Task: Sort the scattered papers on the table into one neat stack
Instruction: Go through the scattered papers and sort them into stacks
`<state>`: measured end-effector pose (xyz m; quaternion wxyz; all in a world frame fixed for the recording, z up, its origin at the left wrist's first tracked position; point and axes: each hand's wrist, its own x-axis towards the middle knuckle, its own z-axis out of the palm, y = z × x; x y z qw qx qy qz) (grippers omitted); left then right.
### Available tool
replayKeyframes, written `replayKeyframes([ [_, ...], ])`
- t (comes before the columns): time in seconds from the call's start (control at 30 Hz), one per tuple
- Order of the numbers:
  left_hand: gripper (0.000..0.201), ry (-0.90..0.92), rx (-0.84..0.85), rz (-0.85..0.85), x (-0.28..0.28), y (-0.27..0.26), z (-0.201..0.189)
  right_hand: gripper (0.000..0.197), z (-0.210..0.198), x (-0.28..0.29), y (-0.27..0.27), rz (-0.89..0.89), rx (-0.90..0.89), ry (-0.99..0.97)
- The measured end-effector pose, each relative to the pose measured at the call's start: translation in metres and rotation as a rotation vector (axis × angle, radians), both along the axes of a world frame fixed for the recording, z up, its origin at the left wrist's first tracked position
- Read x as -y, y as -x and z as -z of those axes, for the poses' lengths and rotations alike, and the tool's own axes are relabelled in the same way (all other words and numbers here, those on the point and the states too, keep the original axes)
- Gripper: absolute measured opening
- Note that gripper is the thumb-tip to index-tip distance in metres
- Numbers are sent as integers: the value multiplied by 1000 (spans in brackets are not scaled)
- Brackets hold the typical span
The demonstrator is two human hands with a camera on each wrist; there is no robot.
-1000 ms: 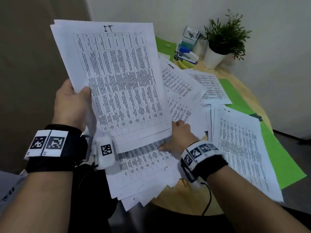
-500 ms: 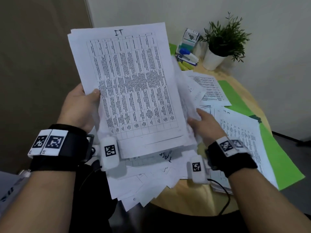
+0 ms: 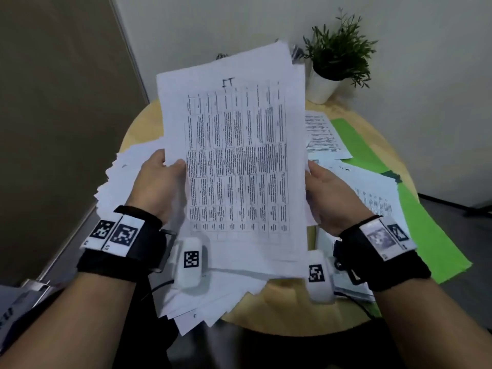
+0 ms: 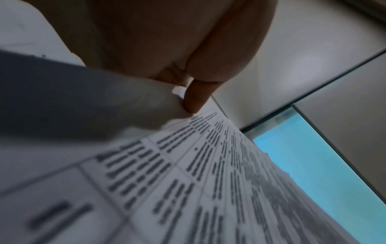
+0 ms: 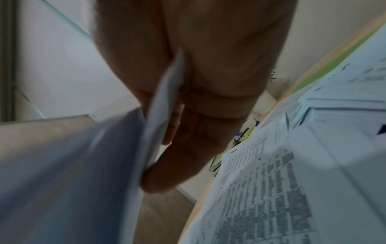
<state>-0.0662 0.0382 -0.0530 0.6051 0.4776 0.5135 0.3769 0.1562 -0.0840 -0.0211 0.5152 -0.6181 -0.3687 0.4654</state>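
I hold a bundle of printed sheets point(image 3: 237, 161) upright above the round wooden table point(image 3: 292, 310). My left hand point(image 3: 162, 179) grips its left edge, thumb on the front sheet. My right hand point(image 3: 327, 193) grips the right edge, fingers behind the paper. The left wrist view shows my thumb point(image 4: 196, 97) pressed on the printed sheet point(image 4: 208, 173). In the right wrist view my fingers point(image 5: 188, 148) lie behind the sheet edges point(image 5: 165, 102). More loose papers point(image 3: 127, 177) lie fanned on the table under the bundle, and others point(image 3: 372, 198) lie to the right.
A potted plant point(image 3: 335, 62) in a white pot stands at the back right against the wall. Green sheets point(image 3: 431, 235) lie along the table's right side under the papers. A dark panel point(image 3: 58, 102) rises on the left. Pens point(image 5: 246, 132) lie at the table's far side.
The bundle has swung to the right and stands more upright. My right hand left the papers on the table and took hold of the bundle's right edge.
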Motion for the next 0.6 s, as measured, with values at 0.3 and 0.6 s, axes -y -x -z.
replayKeyframes([
  [0.3, 15, -105, -144, 107, 38, -61, 1, 96, 12, 56, -51, 16, 292, 86],
  [0.6, 58, -46, -191, 354, 108, -165, 11, 34, 39, 123, -123, 357, 597, 230],
])
